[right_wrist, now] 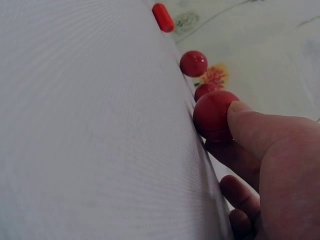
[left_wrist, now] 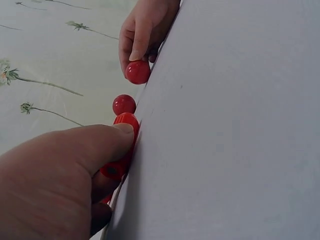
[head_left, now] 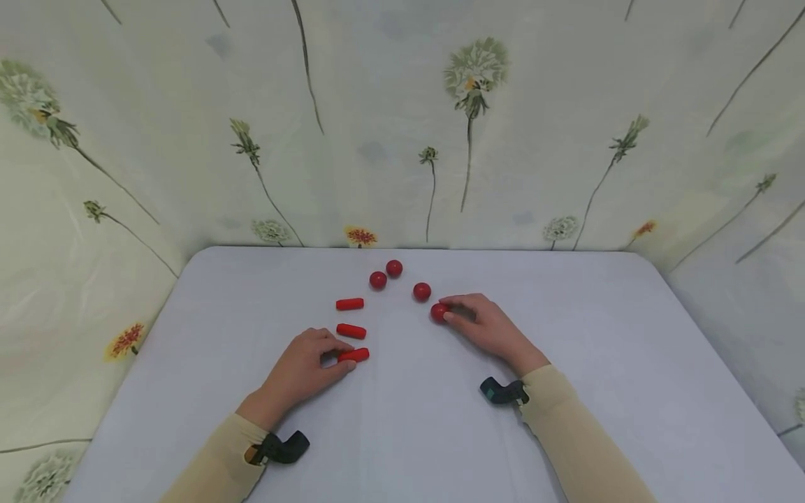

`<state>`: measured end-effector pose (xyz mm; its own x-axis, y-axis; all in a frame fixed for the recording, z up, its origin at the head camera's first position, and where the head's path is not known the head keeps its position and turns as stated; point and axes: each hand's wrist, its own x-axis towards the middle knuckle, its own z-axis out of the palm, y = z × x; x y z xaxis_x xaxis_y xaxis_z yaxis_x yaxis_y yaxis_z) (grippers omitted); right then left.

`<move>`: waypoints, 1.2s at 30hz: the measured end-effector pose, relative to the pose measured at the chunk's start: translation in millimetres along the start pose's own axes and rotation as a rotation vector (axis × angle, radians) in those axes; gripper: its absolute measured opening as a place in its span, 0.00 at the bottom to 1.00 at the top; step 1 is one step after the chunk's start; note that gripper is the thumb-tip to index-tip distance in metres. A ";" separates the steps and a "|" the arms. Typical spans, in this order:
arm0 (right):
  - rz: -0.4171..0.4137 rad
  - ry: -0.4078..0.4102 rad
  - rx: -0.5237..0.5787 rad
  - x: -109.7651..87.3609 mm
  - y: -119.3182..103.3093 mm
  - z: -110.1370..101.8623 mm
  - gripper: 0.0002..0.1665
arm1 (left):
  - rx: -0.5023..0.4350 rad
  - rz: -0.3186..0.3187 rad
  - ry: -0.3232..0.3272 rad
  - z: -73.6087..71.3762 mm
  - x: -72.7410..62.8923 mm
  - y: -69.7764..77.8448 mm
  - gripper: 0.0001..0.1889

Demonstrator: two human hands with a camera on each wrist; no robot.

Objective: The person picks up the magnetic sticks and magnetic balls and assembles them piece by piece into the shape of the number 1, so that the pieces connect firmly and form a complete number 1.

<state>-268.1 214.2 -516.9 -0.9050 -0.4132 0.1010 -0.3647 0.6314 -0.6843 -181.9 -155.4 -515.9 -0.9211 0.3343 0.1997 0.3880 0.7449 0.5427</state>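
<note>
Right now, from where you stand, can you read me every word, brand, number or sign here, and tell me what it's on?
There is no readable text in any view.
Red cylinders: no lettering shows.
Red balls: no lettering shows.
Dark wrist devices: too small to tell if marked.
Backdrop: printed flowers, no writing.

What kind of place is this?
Possibly a makeshift recording corner: flower-print sheeting stands behind and beside a plain white table, and small dark wrist-worn devices are in view.
</note>
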 end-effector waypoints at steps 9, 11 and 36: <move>0.006 -0.015 -0.006 1.8 -2.9 0.5 0.25 | -0.082 -0.062 0.050 9.1 -4.9 16.7 0.13; 0.001 -0.016 -0.005 2.3 -3.1 0.5 0.25 | -0.099 -0.073 0.069 12.3 -4.4 20.8 0.13; 0.004 -0.035 -0.021 2.1 -1.0 1.8 0.26 | -0.122 -0.123 0.141 52.1 21.5 67.9 0.15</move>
<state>-269.3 211.5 -517.2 -0.8982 -0.4335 0.0728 -0.3661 0.6462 -0.6696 -173.7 -67.5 -517.2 -0.9599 0.1552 0.2335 0.2739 0.6966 0.6631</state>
